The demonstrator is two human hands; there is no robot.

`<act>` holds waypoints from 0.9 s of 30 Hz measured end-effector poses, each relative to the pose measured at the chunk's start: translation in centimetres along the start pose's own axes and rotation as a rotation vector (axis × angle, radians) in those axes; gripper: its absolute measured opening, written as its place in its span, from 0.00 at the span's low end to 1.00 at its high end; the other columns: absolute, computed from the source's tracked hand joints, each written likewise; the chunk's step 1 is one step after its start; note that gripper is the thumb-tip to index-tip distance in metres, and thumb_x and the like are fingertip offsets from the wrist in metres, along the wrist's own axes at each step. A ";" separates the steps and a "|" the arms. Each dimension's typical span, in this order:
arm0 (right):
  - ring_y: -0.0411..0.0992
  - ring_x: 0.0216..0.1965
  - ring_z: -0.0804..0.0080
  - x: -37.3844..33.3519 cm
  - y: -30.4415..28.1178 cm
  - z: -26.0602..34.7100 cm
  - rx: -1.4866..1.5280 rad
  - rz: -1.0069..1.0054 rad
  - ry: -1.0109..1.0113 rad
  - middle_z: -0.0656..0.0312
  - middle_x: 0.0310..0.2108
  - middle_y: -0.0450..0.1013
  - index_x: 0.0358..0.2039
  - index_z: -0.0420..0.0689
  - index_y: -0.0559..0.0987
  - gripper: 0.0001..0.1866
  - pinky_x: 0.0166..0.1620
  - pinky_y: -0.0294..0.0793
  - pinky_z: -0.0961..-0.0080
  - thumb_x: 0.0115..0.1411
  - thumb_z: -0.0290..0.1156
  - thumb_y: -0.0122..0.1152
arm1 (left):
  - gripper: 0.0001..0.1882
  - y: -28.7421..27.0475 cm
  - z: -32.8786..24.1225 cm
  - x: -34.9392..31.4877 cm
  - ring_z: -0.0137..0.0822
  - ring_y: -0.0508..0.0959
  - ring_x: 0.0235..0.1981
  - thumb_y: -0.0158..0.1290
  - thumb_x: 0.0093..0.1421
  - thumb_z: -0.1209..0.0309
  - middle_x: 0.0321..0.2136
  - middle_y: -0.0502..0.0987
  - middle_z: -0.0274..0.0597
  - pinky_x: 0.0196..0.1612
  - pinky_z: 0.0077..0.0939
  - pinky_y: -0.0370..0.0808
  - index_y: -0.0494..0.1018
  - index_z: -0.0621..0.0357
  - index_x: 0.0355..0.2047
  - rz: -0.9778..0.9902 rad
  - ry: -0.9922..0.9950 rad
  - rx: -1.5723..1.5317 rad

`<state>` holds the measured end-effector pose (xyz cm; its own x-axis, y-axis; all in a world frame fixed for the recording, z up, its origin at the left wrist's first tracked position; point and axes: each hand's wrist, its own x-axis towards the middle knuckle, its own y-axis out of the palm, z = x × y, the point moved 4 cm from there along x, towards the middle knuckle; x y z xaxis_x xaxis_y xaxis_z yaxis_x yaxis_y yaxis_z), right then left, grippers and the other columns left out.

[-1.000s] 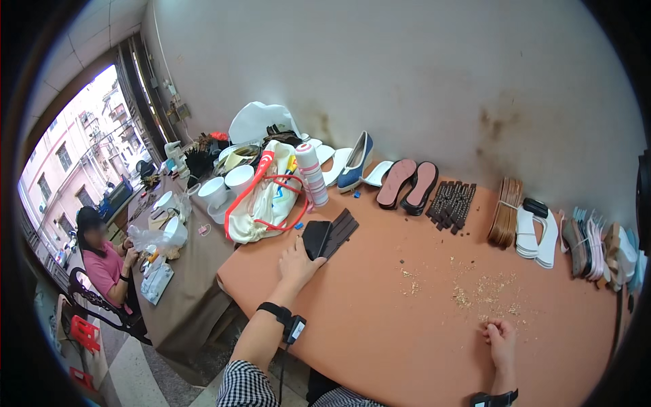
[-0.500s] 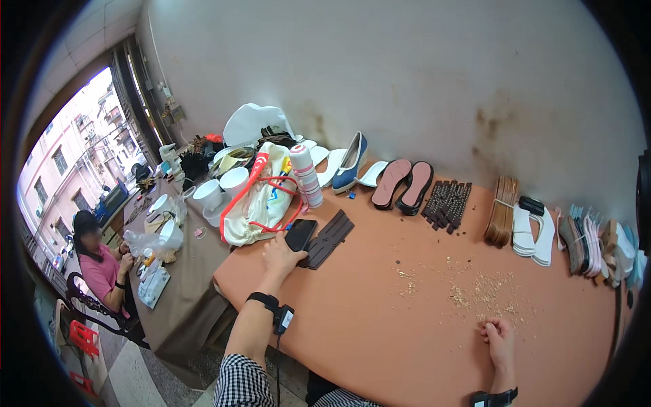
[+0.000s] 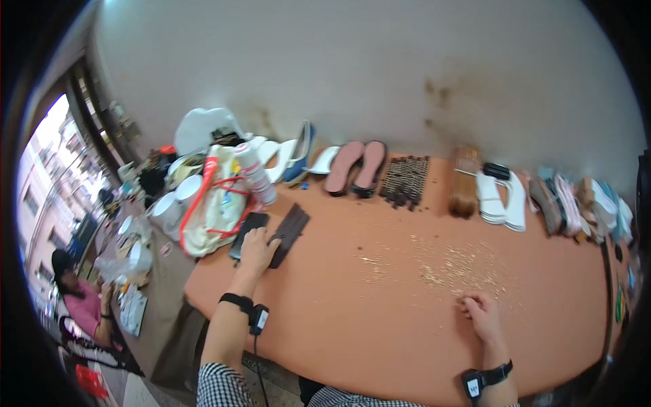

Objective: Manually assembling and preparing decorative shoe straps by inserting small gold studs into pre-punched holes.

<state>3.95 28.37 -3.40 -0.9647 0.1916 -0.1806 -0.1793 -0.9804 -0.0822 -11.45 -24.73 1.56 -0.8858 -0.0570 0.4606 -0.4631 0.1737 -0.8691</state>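
Note:
My left hand (image 3: 253, 254) rests over the right edge of a dark phone (image 3: 252, 222), fingers forward and thumb spread away. That thumb touches or hovers over the near end of flat dark-brown strips (image 3: 292, 226) lying side by side. Blur hides the exact contact. My right hand (image 3: 482, 315) rests low on the tan-covered table (image 3: 380, 325), its fingers curled in a pinch. Whatever may be between the fingertips cannot be made out. Just beyond it, many small pale-gold bits (image 3: 461, 268) are scattered over the surface.
Along the wall stand a blue wedge shoe (image 3: 298, 159), pink-topped soles (image 3: 344, 166), studded dark pieces (image 3: 405, 180), a brown bundle (image 3: 465, 183) and white insoles (image 3: 493, 200). A red-trimmed bag (image 3: 213, 203) and spray can (image 3: 256, 175) stand left. A person (image 3: 85, 305) sits at another table.
The view has swung right, so everything sits further left. My left hand has shifted the phone slightly left, away from the strips, and its thumb now reaches over them. My right hand stays curled.

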 end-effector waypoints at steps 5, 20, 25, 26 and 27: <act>0.71 0.29 0.82 0.4 0.0 0.2 -0.019 0.024 -0.038 0.66 0.29 0.75 0.39 0.39 0.78 0.08 0.32 0.72 0.85 0.63 0.30 0.57 | 0.38 0.6 -1.9 1.0 0.54 0.75 0.47 0.68 0.39 0.49 0.43 0.76 0.56 0.49 0.43 0.74 0.72 0.64 0.44 0.316 -0.363 0.127; 0.73 0.30 0.81 -1.3 0.5 1.0 0.108 0.045 -0.052 0.65 0.30 0.75 0.41 0.39 0.77 0.09 0.32 0.72 0.84 0.63 0.28 0.57 | 0.18 -1.6 -7.6 0.4 0.37 0.80 0.29 0.62 0.45 0.81 0.30 0.79 0.41 0.36 0.32 0.78 0.75 0.62 0.40 0.166 -0.323 -0.678; 0.74 0.31 0.81 -2.2 1.3 2.3 0.235 0.195 -0.012 0.65 0.31 0.76 0.43 0.39 0.76 0.11 0.31 0.71 0.86 0.63 0.30 0.58 | 0.19 -4.1 -18.9 -3.3 0.28 0.78 0.33 0.57 0.47 0.89 0.33 0.78 0.36 0.38 0.22 0.77 0.74 0.62 0.40 0.516 -0.346 -1.517; 0.74 0.31 0.81 -2.4 1.7 2.4 0.217 0.235 0.031 0.65 0.30 0.76 0.44 0.39 0.76 0.12 0.31 0.71 0.86 0.63 0.31 0.58 | 0.19 -4.5 -20.8 -4.1 0.28 0.78 0.34 0.57 0.48 0.90 0.34 0.78 0.36 0.38 0.21 0.77 0.74 0.62 0.40 0.578 -0.334 -1.568; 0.74 0.31 0.81 -2.7 2.3 2.7 0.200 0.270 0.075 0.65 0.30 0.76 0.46 0.39 0.75 0.13 0.31 0.71 0.86 0.63 0.32 0.58 | 0.20 -4.0 -22.2 -4.8 0.28 0.78 0.36 0.58 0.48 0.89 0.35 0.77 0.36 0.40 0.22 0.77 0.73 0.61 0.42 0.651 -0.272 -1.605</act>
<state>5.65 25.51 -0.46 -0.9670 -0.0807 -0.2415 0.0395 -0.9845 0.1709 -4.65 -3.32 6.81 -0.9557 0.2908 -0.0459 0.2747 0.9368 0.2165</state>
